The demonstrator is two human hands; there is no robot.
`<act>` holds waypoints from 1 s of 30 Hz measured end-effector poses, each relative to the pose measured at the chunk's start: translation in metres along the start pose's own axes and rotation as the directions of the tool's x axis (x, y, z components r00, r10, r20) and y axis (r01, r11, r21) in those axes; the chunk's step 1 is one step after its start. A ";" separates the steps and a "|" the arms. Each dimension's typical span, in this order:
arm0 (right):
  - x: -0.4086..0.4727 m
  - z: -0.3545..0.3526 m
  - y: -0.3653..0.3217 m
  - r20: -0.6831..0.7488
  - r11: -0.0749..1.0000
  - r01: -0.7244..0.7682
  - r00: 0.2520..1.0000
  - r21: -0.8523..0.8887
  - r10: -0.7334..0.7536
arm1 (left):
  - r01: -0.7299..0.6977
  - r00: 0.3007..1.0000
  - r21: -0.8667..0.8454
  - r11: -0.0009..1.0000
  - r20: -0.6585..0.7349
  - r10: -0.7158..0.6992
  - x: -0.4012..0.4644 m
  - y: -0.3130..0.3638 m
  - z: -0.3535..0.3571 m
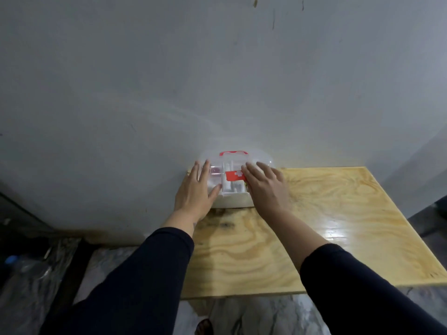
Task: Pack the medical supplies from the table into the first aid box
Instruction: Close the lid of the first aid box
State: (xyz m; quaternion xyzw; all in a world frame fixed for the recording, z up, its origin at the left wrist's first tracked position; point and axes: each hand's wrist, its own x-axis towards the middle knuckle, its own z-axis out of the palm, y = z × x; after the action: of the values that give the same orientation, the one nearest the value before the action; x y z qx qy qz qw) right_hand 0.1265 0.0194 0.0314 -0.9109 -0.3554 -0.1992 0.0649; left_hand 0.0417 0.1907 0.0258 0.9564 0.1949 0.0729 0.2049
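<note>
The first aid box (232, 199) is white with a clear lid, a red handle and a red label with a white cross. It stands at the table's far left corner against the wall. Small white supplies and something pinkish show through the lid in its compartments. My left hand (196, 192) lies flat on the left side of the lid, fingers spread. On the lid's right side rests my right hand (264, 187), also flat, partly covering the red label. Neither hand grips anything.
The wooden table (314, 226) reaches to the right and towards me, with a glossy patch at the right. A grey wall (217, 81) rises directly behind the box. Dark floor and clutter lie to the left, below the table's edge.
</note>
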 end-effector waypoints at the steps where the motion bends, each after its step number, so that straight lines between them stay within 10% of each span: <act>1: -0.009 0.005 -0.001 0.017 1.000 0.001 1.000 -0.005 -0.001 | 0.007 1.000 0.014 1.000 0.026 -0.008 -0.007 -0.001 0.005; 11: -0.032 0.022 -0.005 -0.005 0.998 0.061 0.998 0.030 -0.061 | -0.060 0.998 0.207 0.977 0.027 0.056 -0.020 0.008 0.015; 18: 0.007 0.027 0.010 0.431 0.996 0.087 0.898 0.032 -0.092 | -0.251 0.963 0.325 0.912 0.179 0.201 0.021 0.022 0.018; 30: 0.032 0.055 0.015 0.357 0.999 0.051 0.933 0.010 -0.051 | -0.265 0.964 0.472 0.841 0.145 0.223 0.060 0.007 0.041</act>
State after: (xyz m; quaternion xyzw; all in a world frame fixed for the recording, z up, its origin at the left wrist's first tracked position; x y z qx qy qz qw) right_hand 0.1759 0.0425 -0.0056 -0.9223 -0.3850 -0.0322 -0.0058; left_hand 0.1085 0.1938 -0.0048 0.9961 0.0748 0.0067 -0.0455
